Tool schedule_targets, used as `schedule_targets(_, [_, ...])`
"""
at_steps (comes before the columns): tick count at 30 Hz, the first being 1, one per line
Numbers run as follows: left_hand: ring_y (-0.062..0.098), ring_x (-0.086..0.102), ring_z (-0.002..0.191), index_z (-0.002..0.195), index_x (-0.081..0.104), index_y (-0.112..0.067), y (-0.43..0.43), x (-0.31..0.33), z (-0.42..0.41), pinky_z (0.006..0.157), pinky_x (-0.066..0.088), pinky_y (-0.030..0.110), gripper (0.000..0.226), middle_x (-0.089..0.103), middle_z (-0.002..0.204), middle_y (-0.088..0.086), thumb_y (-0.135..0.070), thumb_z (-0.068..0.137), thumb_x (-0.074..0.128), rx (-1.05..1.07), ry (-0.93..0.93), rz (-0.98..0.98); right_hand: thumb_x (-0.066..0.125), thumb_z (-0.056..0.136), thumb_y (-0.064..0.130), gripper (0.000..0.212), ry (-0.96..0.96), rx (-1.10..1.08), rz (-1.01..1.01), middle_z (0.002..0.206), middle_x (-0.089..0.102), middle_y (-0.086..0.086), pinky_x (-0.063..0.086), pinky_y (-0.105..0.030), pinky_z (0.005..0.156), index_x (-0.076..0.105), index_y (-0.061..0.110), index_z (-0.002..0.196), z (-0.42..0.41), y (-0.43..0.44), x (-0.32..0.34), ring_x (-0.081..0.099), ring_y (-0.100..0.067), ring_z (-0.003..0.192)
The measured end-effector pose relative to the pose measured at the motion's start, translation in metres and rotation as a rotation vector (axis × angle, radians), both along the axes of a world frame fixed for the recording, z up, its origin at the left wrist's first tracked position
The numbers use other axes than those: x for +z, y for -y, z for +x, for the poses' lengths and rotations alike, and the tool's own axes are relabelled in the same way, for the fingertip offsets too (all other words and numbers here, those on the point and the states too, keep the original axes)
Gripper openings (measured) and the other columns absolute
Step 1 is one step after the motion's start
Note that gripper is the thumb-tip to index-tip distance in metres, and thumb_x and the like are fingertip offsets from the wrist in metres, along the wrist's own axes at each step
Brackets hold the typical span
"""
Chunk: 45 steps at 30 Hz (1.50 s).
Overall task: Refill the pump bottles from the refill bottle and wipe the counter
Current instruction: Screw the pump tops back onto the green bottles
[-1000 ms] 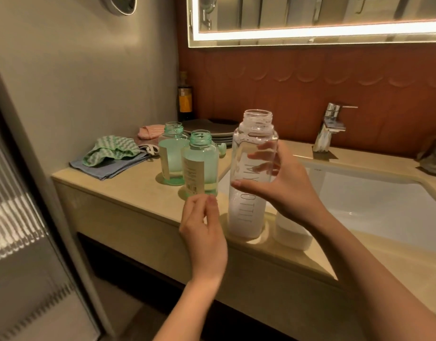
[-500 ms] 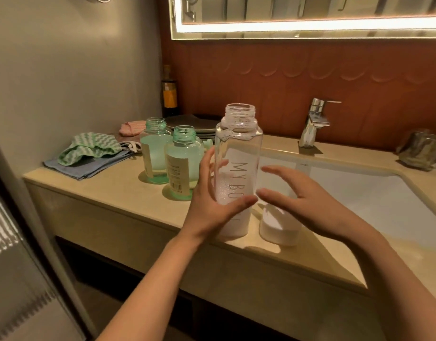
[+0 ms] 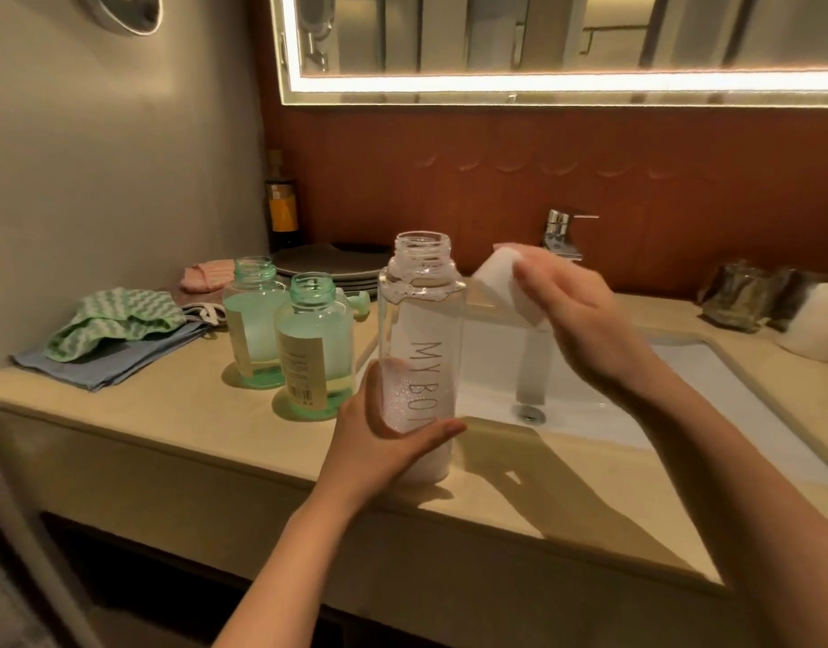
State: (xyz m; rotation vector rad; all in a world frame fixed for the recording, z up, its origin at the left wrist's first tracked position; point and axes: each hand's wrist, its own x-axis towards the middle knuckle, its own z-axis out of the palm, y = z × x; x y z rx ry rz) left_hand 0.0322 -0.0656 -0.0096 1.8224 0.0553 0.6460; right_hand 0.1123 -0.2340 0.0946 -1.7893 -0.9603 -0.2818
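A tall clear refill bottle [image 3: 421, 329] printed "MY BOTTLE" stands uncapped near the counter's front edge. My left hand [image 3: 384, 441] grips its lower part. My right hand [image 3: 576, 315] holds the bottle's white cap [image 3: 498, 282] in the air, just right of the bottle's neck and above the sink. Two green-tinted pump bottles stand open without their pumps to the left: the near one [image 3: 316, 353] with a label, the far one [image 3: 253, 320] behind it. Both hold pale liquid.
The beige counter [image 3: 169, 413] carries a green cloth [image 3: 113, 320] on a blue cloth [image 3: 103, 362] at the left, a pink cloth [image 3: 206, 275], dark plates [image 3: 328, 264] and a dark bottle [image 3: 281, 212]. A white sink [image 3: 636, 409] with a chrome tap [image 3: 561, 231] lies right.
My right hand has picked the white cap up from the counter beside the bottle and raised it to neck height. My left hand has closed round the bottle's lower part.
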Motion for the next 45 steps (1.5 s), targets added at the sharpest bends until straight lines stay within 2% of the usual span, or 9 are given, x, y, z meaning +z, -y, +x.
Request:
schedule_targets(6, [-0.008,0.053,0.096,0.099,0.045,-0.042,0.003,0.005,-0.004,0.070,0.046,0.004,0.068,0.056,0.102,-0.023,-0.061,0.039,0.069,-0.034,-0.034,0.001,0.034,0.099,0.027,0.034,0.095,0.251,-0.023,0.097,0.055,0.008,0.039,-0.008,0.061,0.053,0.015,0.124,-0.009,-0.044,0.057,0.050,0.010,0.073])
schedule_targets(11, [-0.007,0.052,0.099,0.102,0.044,-0.043,0.003,0.006,-0.006,0.075,0.047,0.008,0.069,0.054,0.106,-0.025,-0.062,0.041,0.069,-0.075,-0.052,0.003,0.034,0.096,0.031,0.043,0.166,0.326,-0.327,0.135,0.050,0.006,0.034,0.000,0.088,0.046,0.015,0.135,-0.002,-0.050,0.068,0.044,0.012,0.112])
schedule_targets(18, [-0.001,0.047,0.108,0.111,0.034,-0.046,0.001,0.006,-0.005,0.088,0.040,0.016,0.074,0.043,0.110,-0.032,-0.067,0.048,0.067,-0.106,-0.112,0.050,0.042,0.092,0.038,0.044,0.146,0.438,-0.521,0.137,0.045,0.016,0.033,-0.008,0.100,0.045,0.030,0.136,-0.004,-0.039,0.077,0.039,0.006,0.125])
schedule_targets(25, [-0.002,0.045,0.105,0.108,0.034,-0.046,0.002,0.008,-0.006,0.088,0.039,0.015,0.071,0.041,0.108,-0.031,-0.058,0.046,0.066,-0.092,-0.130,-0.005,0.038,0.087,0.052,0.030,0.257,0.254,-0.565,0.108,0.043,0.009,0.038,-0.007,0.080,0.044,0.051,0.117,-0.017,-0.051,0.079,0.043,-0.002,0.102])
schedule_targets(30, [0.001,0.040,0.104,0.104,0.033,-0.042,0.005,0.011,-0.005,0.089,0.041,0.020,0.069,0.037,0.105,-0.030,-0.051,0.044,0.067,-0.071,-0.168,-0.045,0.019,0.090,0.062,0.054,0.711,-0.205,-0.678,0.104,0.042,-0.003,0.038,-0.015,0.060,0.046,0.038,0.131,-0.034,-0.057,0.072,0.045,-0.008,0.071])
schedule_targets(34, [0.003,0.042,0.109,0.116,0.029,-0.040,0.007,0.010,-0.004,0.092,0.037,0.022,0.080,0.039,0.106,-0.027,-0.054,0.048,0.067,-0.061,-0.169,0.022,0.000,0.077,0.075,0.085,1.000,-0.435,-0.771,0.075,0.047,-0.001,0.023,-0.022,0.048,0.062,0.018,0.086,-0.050,-0.054,0.080,0.034,-0.010,0.049])
schedule_targets(39, [-0.002,0.049,0.103,0.105,0.038,-0.042,0.004,0.009,-0.004,0.081,0.043,0.013,0.076,0.048,0.107,-0.026,-0.062,0.039,0.068,-0.093,-0.133,-0.009,0.008,0.080,0.077,0.072,0.958,-0.448,-0.521,0.042,0.022,0.006,0.016,-0.020,0.048,0.028,0.018,0.044,-0.041,-0.042,0.093,0.017,-0.010,0.040])
schedule_targets(42, [-0.003,0.048,0.102,0.100,0.037,-0.044,0.004,0.010,-0.003,0.075,0.041,0.007,0.073,0.045,0.103,-0.028,-0.062,0.038,0.069,-0.073,-0.137,0.000,0.016,0.086,0.071,0.068,0.900,-0.306,-0.522,0.057,0.049,0.003,0.029,-0.019,0.051,0.053,0.018,0.065,-0.034,-0.044,0.094,0.040,-0.008,0.050])
schedule_targets(45, [0.005,0.044,0.109,0.101,0.033,-0.048,0.002,0.007,0.000,0.093,0.043,0.025,0.078,0.039,0.103,-0.031,-0.074,0.039,0.074,-0.033,-0.182,0.068,0.026,0.094,0.056,0.047,0.715,-0.020,-0.741,0.124,0.055,0.003,0.039,-0.020,0.084,0.048,0.034,0.129,-0.035,-0.052,0.093,0.052,-0.008,0.104])
